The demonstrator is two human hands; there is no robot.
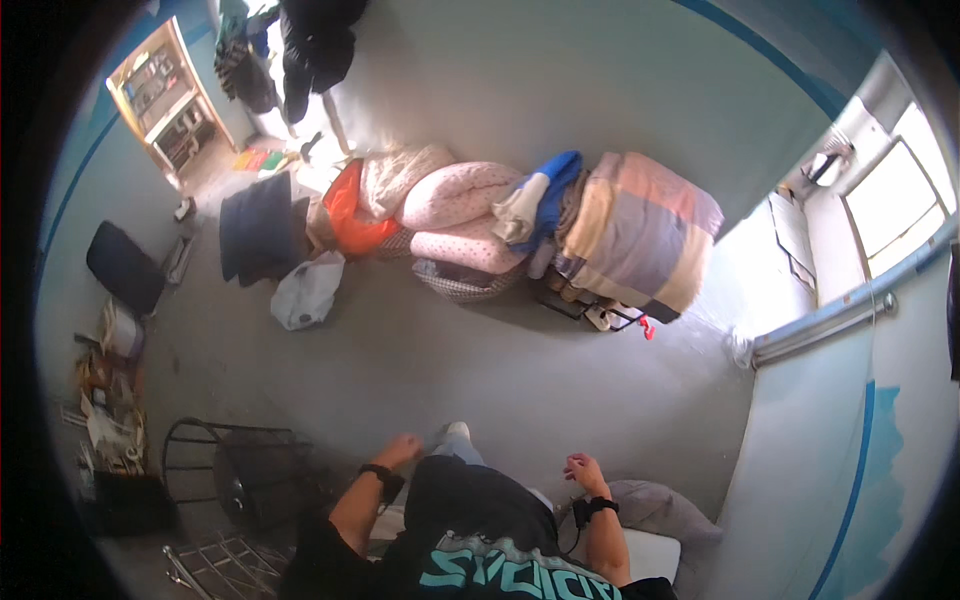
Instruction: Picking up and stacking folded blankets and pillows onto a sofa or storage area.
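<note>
Down at the lower edge of the view, a person in a black printed shirt is standing or stepping on a grey floor (480, 370), with both forearms raised in front of the body and nothing in either hand. Left hand (402, 450) is curling loosely into a soft fist, empty, hanging above a black wire stand (240, 470) that is sitting just beside it on the floor; right hand (583, 470) is also half curled with fingers bent, holding nothing, hovering over a grey cushion (655, 505) that is lying on a white mattress edge (650, 552). Both wrists are wearing black bands. Judging from this, no grasp is under way; the hands are between actions, and any pick-up would call for opening the fingers and reaching down or forward first. Against the far wall, well apart from the hands, a heap of bedding is resting: a soft checked blanket (640, 230) in peach, grey and lilac, folded thick; plump pink dotted pillows (465, 215); a crumpled blue cloth (550, 185); an orange sack (350, 215), smooth and shiny; a dark folded mat (255, 225). Nearer, a pale limp bag (308, 290) is slumping on the floor. A wooden shelf (160, 95) is standing at far left.
</note>
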